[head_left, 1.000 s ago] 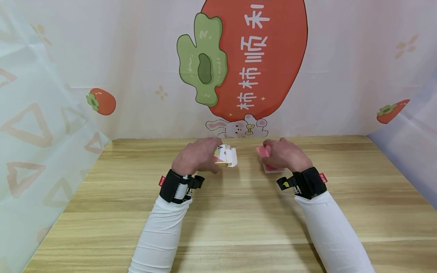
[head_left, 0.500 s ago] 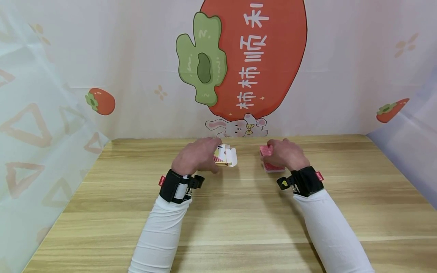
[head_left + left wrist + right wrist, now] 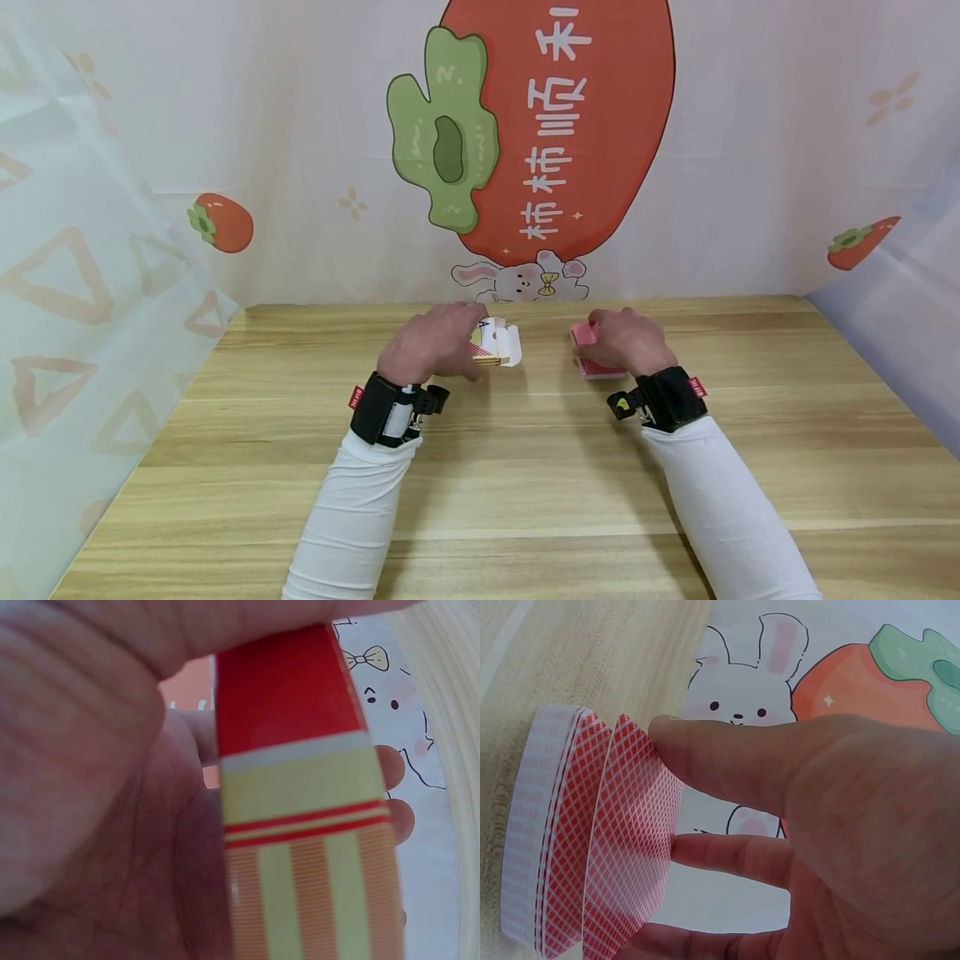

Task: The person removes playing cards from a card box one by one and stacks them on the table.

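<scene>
My left hand (image 3: 433, 342) grips a playing-card box (image 3: 509, 347) whose white end flap stands open towards the right. In the left wrist view the box (image 3: 304, 784) shows a red, yellow and striped side, with the thumb across it and fingertips behind. To the right, my right hand (image 3: 630, 340) is over a deck of red-backed playing cards (image 3: 600, 371). The right wrist view shows a top card (image 3: 634, 832) between thumb and fingers, with a thin gap separating it from the deck (image 3: 544, 832) on the table.
The wooden table (image 3: 517, 500) reaches back to a printed cloth backdrop (image 3: 315, 108) with a large persimmon picture. More cloth (image 3: 82, 208) hangs on the left side. Each wrist wears a black camera strap.
My right hand has shifted slightly right, and the red card that stuck out to the left now lies more squarely over the deck. The left hand and box have stayed still.
</scene>
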Available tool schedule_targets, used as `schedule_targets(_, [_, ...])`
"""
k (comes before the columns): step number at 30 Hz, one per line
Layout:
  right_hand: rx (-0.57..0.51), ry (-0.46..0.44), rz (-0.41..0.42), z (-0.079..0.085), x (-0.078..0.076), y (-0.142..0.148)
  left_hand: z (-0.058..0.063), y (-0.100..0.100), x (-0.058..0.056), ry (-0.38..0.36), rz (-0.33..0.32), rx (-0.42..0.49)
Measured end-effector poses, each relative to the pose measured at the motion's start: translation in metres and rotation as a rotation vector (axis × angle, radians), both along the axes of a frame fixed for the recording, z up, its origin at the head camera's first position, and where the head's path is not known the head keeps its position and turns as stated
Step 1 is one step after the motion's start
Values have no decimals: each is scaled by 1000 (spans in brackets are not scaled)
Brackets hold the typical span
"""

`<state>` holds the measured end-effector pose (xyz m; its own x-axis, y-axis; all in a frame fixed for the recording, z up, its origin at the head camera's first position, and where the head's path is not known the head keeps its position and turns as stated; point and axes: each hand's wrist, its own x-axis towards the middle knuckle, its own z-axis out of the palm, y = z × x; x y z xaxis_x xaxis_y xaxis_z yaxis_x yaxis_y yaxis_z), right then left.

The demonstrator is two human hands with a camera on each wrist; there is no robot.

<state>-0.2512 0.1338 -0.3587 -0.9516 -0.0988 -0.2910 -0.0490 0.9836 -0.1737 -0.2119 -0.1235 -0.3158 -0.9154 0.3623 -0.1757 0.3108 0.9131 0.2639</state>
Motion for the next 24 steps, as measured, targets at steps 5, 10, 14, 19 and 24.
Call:
schedule_targets(5, [-3, 5, 4, -2, 0, 0, 1, 0, 1, -8, 4, 1])
schedule_targets(10, [-4, 3, 6, -4, -1, 0, 1, 0, 1, -9, 1, -1])
schedule_targets(14, [-5, 1, 4, -5, -1, 0, 0, 0, 1, -1, -5, -6])
schedule_targets(19, [-7, 6, 4, -5, -1, 0, 0, 0, 1, 1, -2, -6])
schedule_targets(24, [-9, 18, 9, -6, -1, 1, 0, 1, 1, 4, -3, -4])
